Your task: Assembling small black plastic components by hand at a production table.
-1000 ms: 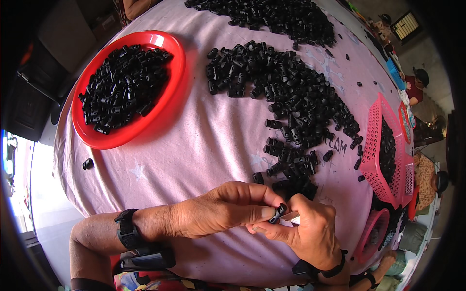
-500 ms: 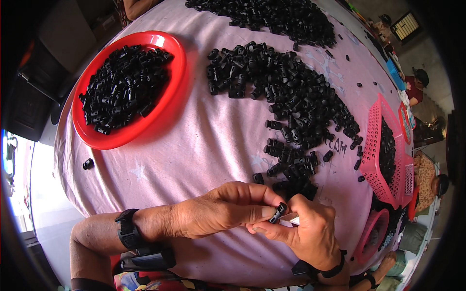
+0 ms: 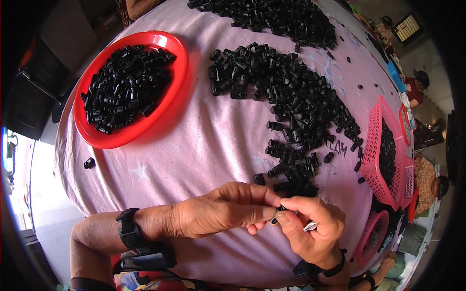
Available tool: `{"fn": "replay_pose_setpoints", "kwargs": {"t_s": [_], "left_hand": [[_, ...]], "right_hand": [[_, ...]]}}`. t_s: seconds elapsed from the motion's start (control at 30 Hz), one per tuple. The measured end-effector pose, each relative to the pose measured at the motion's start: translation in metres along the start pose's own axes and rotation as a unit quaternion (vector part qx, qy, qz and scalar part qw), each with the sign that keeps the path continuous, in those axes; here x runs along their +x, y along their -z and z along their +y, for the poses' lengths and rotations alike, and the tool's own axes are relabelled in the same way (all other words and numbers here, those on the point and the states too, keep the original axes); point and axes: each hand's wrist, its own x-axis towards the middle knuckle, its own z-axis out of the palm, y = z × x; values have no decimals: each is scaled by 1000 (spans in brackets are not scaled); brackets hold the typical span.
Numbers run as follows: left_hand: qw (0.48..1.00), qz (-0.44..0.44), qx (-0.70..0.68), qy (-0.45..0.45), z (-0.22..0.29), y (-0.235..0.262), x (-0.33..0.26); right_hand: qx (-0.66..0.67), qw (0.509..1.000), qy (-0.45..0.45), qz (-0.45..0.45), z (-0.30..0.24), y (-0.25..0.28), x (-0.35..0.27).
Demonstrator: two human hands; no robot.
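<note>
Between the thumb and forefinger of my left hand (image 3: 225, 211) is a small black plastic cord lock (image 3: 274, 220), mostly covered by fingertips. My right hand (image 3: 315, 225) pinches the same piece from the other side, thumb and forefinger closed on it. Out of the right hand's curled fingers pokes a pale, shiny flat thing (image 3: 310, 226), whose kind I cannot make out. Just beyond both hands, a long heap of black cord locks (image 3: 296, 111) curves across the pink cloth.
A red plate (image 3: 182, 72) piled with black pieces stands at the left, with one loose piece (image 3: 89, 163) near it. Another black heap (image 3: 276, 19) lies at the far side. Pink baskets (image 3: 373, 145) stand at the right on the cloth (image 3: 208, 145). Other people sit farther right.
My right hand's forefinger and thumb have closed over the cord lock, now hiding most of it. The pale shiny thing has shifted back toward the right palm. My left hand is nearly still.
</note>
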Motion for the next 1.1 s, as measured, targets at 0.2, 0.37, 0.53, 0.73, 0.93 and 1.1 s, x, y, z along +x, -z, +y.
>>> {"fn": "replay_pose_setpoints", "kwargs": {"t_s": [0.2,0.37,0.53,0.73,0.93,1.1], "left_hand": [[998,-20,-53,-3,-5,5,1],[996,-37,-82,7,-4,5,1],[996,-15,80,-24,8,-4,-1],[995,8,93,-45,6,-6,-3],[995,4,92,-41,8,-6,-3],[994,-10,104,-36,7,-5,-3]], "right_hand": [[60,995,-61,-45,-3,9,4],[102,989,-72,-75,5,10,1],[114,988,-71,-73,6,9,1],[71,993,-58,-70,3,11,3],[96,990,-92,-43,-1,11,4],[73,993,-63,-67,-1,13,5]]}}
